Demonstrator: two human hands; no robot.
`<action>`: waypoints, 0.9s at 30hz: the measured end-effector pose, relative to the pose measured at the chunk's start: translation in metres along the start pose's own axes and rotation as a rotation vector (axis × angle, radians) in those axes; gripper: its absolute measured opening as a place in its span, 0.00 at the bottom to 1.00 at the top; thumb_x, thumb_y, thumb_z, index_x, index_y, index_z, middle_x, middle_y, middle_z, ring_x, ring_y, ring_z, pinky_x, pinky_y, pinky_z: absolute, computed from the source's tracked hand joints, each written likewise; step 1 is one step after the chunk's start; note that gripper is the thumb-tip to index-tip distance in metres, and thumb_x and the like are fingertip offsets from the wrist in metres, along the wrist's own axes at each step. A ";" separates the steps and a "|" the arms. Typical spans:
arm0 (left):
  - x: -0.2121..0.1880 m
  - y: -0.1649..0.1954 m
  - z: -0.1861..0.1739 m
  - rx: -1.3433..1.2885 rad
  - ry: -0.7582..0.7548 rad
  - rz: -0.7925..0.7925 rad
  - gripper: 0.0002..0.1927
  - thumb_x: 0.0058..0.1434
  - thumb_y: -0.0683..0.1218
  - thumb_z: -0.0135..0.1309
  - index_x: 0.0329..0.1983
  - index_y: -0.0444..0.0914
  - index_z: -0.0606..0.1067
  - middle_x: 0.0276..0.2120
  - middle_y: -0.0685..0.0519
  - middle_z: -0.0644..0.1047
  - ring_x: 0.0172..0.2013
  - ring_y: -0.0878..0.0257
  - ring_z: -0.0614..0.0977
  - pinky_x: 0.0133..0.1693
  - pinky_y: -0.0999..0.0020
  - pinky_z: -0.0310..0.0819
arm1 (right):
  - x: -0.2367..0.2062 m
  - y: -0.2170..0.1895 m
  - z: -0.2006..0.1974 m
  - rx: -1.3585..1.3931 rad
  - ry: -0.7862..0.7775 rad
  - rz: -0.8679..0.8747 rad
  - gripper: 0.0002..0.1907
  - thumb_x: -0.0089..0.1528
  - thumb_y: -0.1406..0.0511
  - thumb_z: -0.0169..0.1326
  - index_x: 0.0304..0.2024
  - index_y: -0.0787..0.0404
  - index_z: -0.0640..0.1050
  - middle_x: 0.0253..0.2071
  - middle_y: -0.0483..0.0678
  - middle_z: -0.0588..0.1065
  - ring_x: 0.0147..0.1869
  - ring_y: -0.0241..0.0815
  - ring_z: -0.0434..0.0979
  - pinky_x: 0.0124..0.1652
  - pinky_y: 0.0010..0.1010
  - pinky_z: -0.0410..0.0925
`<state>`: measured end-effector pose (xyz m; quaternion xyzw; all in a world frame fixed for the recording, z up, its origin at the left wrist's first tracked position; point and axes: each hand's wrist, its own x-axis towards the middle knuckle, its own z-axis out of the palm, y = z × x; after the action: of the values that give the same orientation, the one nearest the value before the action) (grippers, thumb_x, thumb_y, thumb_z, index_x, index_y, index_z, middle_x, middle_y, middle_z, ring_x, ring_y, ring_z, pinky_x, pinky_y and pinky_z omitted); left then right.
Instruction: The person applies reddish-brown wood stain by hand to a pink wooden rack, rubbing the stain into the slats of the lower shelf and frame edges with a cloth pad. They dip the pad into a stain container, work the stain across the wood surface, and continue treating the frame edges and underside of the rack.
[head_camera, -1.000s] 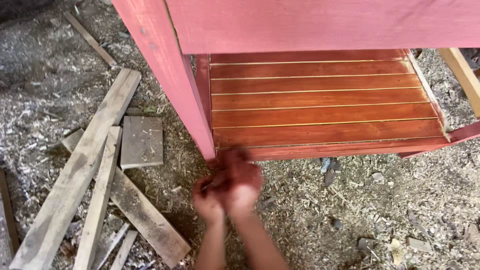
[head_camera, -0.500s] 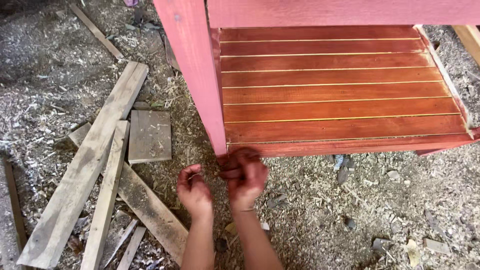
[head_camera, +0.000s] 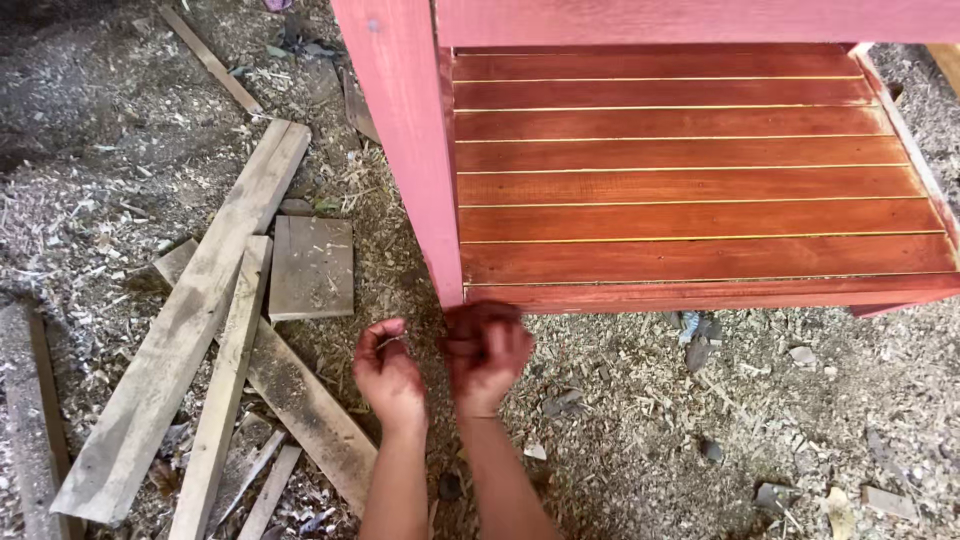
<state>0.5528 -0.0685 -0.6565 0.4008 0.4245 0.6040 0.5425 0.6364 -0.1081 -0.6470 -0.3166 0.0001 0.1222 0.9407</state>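
Note:
A red-stained wooden piece of furniture stands on the ground, with its square leg (head_camera: 415, 170) coming down just above my hands and a slatted lower shelf (head_camera: 700, 180) to the right of it. My right hand (head_camera: 487, 352) is blurred and stained red. It is closed around a dark red wad that looks like a stained rag (head_camera: 480, 318), just below the foot of the leg. My left hand (head_camera: 385, 365) hovers beside it to the left, apart from it. Its fingers are curled in and nothing shows in them.
Several grey weathered planks (head_camera: 190, 330) lie crossed on the ground at the left, with a square board (head_camera: 312, 265) among them. Sawdust, wood chips and small stones (head_camera: 700, 340) cover the ground. A pale wooden piece (head_camera: 945, 55) shows at the upper right edge.
My hands were pressed together on the red wad and have since parted, the left moving off to the left. The view has shifted, so the furniture now sits further right and higher.

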 end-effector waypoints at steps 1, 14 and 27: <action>0.000 -0.002 0.002 0.007 -0.007 0.051 0.15 0.61 0.30 0.43 0.43 0.35 0.77 0.36 0.56 0.77 0.28 0.72 0.69 0.29 0.79 0.62 | -0.004 0.003 0.002 -0.434 -0.139 -0.343 0.10 0.56 0.66 0.61 0.38 0.58 0.76 0.39 0.45 0.73 0.43 0.42 0.73 0.45 0.37 0.69; -0.008 -0.009 0.014 -0.221 -0.085 0.040 0.19 0.56 0.27 0.40 0.45 0.33 0.75 0.40 0.54 0.76 0.39 0.68 0.74 0.41 0.79 0.67 | 0.041 -0.021 -0.028 -0.595 -0.058 -0.331 0.12 0.65 0.65 0.42 0.48 0.56 0.74 0.41 0.43 0.75 0.40 0.33 0.74 0.38 0.18 0.72; -0.005 -0.002 0.015 -0.067 -0.068 -0.013 0.15 0.61 0.30 0.42 0.44 0.35 0.76 0.36 0.56 0.77 0.24 0.73 0.66 0.24 0.78 0.59 | 0.069 -0.046 -0.047 0.845 -0.298 0.219 0.10 0.73 0.64 0.51 0.48 0.66 0.73 0.38 0.47 0.74 0.37 0.34 0.74 0.36 0.18 0.72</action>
<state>0.5679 -0.0727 -0.6541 0.3999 0.3877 0.6005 0.5737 0.7179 -0.1555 -0.6620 0.1173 -0.0519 0.2543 0.9586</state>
